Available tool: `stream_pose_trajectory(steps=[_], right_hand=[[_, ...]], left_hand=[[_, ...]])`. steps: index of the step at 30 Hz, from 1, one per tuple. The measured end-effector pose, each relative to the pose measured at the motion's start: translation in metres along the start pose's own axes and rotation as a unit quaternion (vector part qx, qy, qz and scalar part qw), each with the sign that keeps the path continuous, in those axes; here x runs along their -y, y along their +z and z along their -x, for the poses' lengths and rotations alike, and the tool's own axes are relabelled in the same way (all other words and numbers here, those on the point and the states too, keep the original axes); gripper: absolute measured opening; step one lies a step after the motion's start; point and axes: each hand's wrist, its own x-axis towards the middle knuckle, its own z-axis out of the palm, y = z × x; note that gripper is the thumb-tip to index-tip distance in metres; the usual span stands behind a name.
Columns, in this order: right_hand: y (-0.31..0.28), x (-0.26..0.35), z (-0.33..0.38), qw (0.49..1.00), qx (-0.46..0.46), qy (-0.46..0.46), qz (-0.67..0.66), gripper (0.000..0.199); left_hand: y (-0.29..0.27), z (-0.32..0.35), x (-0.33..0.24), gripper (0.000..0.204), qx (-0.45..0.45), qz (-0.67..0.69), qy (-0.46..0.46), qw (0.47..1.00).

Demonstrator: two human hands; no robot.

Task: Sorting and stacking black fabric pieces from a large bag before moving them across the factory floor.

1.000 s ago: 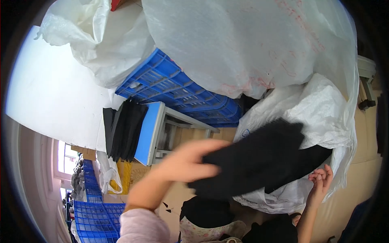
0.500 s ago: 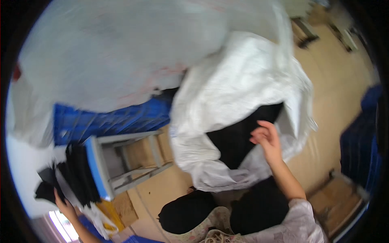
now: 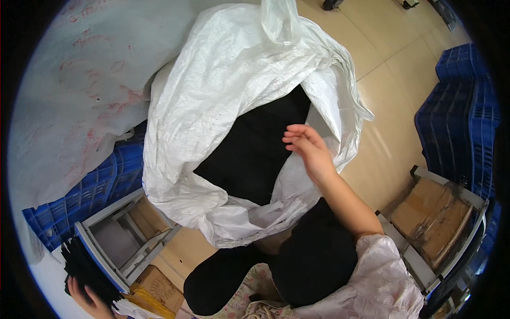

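A large white woven sack (image 3: 212, 95) stands before me with its mouth gaping. Dark black fabric (image 3: 249, 149) shows inside it. Over the right part of this mouth hovers my right hand (image 3: 311, 149), loosely bent, fingers apart and with nothing in them. At the lower left, my left hand (image 3: 87, 302) lies against a stack of black cloth pieces (image 3: 93, 266), its visible fingers stretched out. Part of that hand is cut off by the dark rim of the picture. The stack hangs along the edge of a grey-framed stool (image 3: 125, 234).
Blue plastic crates (image 3: 90, 186) stand at the left beneath a greyish sheet (image 3: 64, 106) with red marks. More blue crates (image 3: 451, 117) are piled at the right. A stool with a cardboard top (image 3: 433, 218) stands near my right arm. Cardboard (image 3: 156, 284) lies at the lower left.
The view has shifted, so the sack appears further left and its mouth shows more fully. My left hand and the black pieces sit lower in the picture. My right hand stays over the sack.
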Motion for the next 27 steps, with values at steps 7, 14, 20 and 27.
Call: stream_pose_trajectory(steps=[7, 14, 20, 27], right_hand=[[0.006, -0.032, -0.020, 0.998, -0.011, 0.064, -0.016, 0.035], [-0.030, 0.038, -0.058, 0.983, -0.180, -0.026, 0.037, 0.037], [-0.019, 0.072, -0.067, 0.981, -0.164, -0.093, -0.034, 0.047], [0.033, 0.041, -0.090, 0.974, -0.083, -0.058, 0.205, 0.073]], left_hand=[[0.088, -0.063, -0.257, 0.032, 0.329, 0.444, 0.157, 0.819], [0.166, -0.149, -0.344, 0.061, 0.202, 0.687, 0.001, 0.698], [0.130, -0.182, -0.338, 0.054, 0.023, 0.713, 0.072, 0.697], [0.116, -0.167, -0.337, 0.058, 0.004, 0.663, 0.040, 0.748]])
